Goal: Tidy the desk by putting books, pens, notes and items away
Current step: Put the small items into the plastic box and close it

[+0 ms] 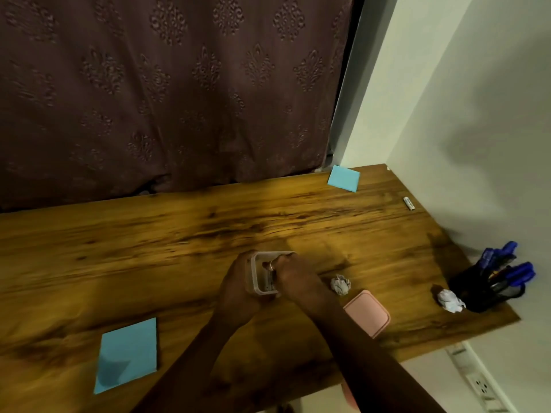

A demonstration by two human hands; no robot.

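Note:
A small clear square container [258, 271] stands on the wooden desk [149, 242]. My left hand [238, 289] grips its left side. My right hand [293, 274] reaches over its rim with the fingers down inside; I cannot tell what they hold. The container's pink lid [367, 312] lies flat to the right. Two crumpled paper balls [340, 284] [450, 300] rest on the desk. A blue sticky-note pad [126, 354] lies at the front left, another blue pad [343, 178] at the back right.
A black mesh holder [489, 286] full of blue pens stands at the desk's right edge. A small white tube [409, 203] lies near the right wall. A patterned brown curtain [167, 93] hangs behind the desk. A wall socket [481, 387] sits low right.

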